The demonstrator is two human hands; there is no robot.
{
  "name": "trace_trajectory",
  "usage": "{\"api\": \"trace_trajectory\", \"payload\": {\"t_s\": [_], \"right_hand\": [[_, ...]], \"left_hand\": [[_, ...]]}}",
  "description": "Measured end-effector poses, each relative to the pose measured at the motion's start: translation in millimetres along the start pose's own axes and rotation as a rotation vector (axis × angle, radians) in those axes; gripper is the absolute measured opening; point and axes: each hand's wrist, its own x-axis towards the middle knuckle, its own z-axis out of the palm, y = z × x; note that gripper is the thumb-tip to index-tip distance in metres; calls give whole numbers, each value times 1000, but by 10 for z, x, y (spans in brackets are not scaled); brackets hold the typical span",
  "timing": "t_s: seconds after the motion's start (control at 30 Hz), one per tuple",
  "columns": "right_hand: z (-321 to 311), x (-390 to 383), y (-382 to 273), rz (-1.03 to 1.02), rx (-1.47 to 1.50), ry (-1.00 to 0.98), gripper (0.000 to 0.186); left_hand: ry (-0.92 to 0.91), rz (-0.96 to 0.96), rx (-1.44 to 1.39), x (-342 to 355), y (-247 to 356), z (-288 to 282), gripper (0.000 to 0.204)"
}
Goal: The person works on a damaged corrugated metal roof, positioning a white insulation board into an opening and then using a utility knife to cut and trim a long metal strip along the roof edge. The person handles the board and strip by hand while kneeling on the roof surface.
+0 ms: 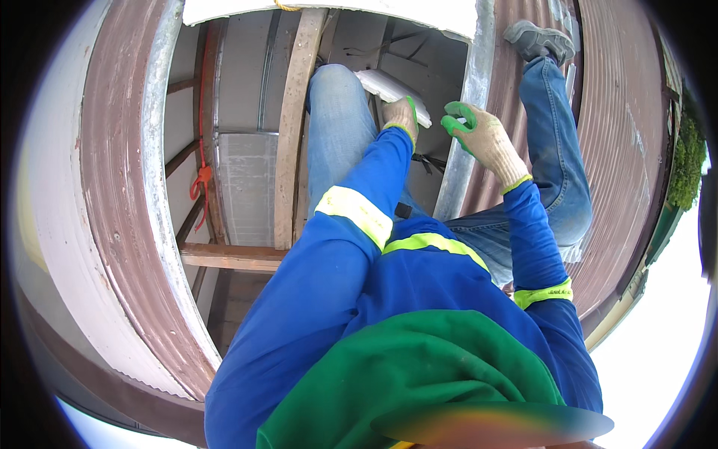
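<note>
My left hand (400,114), in a cream knit glove with green-coated fingers, is closed at the side of a white ribbed strip (389,87). The strip slants over the roof opening, just beyond my raised left knee. Part of the strip and some of the fingers are hidden by the glove. To the right, my right hand (486,138) wears the same kind of glove. Its fingers are curved and apart from the thumb, with nothing visible between them. It hovers near the metal edge (467,112) of the opening.
Brown corrugated roofing (621,150) lies on both sides of the opening. A wooden beam (295,135) runs lengthwise, and a crosspiece (232,257) meets it. Red rope (200,179) hangs at the left. A white sheet (329,9) spans the far end. My right shoe (540,41) rests on the roofing.
</note>
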Motion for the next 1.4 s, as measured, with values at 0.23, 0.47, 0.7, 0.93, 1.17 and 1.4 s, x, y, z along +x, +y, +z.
{"api": "trace_trajectory", "payload": {"t_s": [0.23, 0.47, 0.7, 0.93, 1.17, 1.4], "right_hand": [[-64, -801, 179, 148, 38, -119, 42], [-103, -651, 252, 175, 176, -156, 41], [23, -668, 295, 119, 98, -191, 42], [-36, -740, 287, 105, 6, -182, 42], [-158, -616, 216, 33, 11, -102, 49], [-711, 765, -9, -52, 129, 290, 58]], "left_hand": [[21, -388, -307, -372, 637, 492, 46], [-141, -270, -488, -105, 1016, 758, 42], [156, -366, -90, -487, 230, 40, 37], [-47, -220, -131, -712, 966, 197, 41], [-179, 581, 106, -564, 3217, 373, 45], [107, 657, 1225, -218, 4049, 913, 83]]}}
